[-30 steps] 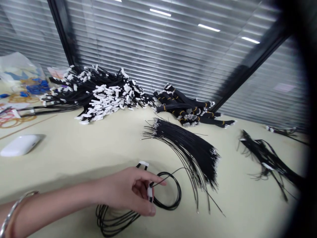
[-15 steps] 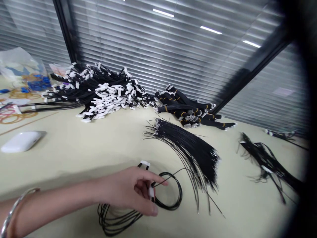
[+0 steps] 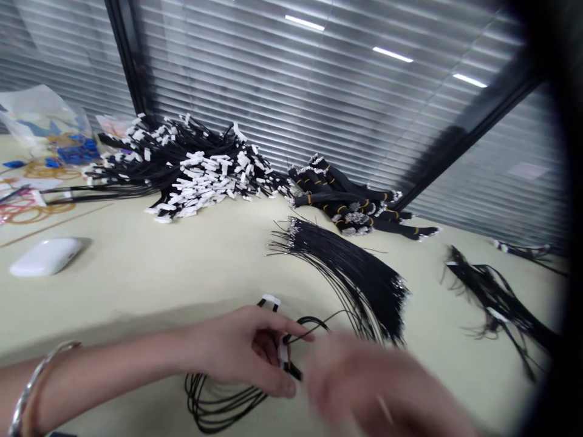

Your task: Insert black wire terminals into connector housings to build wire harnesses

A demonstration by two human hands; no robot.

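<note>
I see the pale cream tabletop [image 3: 136, 285] filling most of the view, with slatted grey blinds behind its far edge. Against that far edge lies one big heap of black wires with white plastic connectors [image 3: 191, 170], and just beside it, toward the middle of the far edge, one stack of black wire bundles tied with yellow bands [image 3: 350, 203]. Nearer the middle of the tabletop one loose fan of thin black wires with bare silver tips [image 3: 350, 270] spreads toward the near edge. Toward the right edge sits one smaller tangle of black wires [image 3: 496, 300].

My left hand [image 3: 246, 352] comes in from the near left corner, forearm stretched low over the tabletop, a thin silver bangle [image 3: 31, 388] on the wrist. Thumb and forefinger are pinched together on one small white connector [image 3: 283, 352] at the end of a coiled black wire loop [image 3: 228, 397], which rests on the tabletop near the near edge, under and just beside the hand. My right hand [image 3: 378, 388] is a blur at the near edge, just right of the connector; I cannot tell whether its fingers are apart or together.

One white oval computer mouse [image 3: 45, 256] lies near the left edge. Past it, at the far left corner, are a few orange rubber bands [image 3: 34, 212].
</note>
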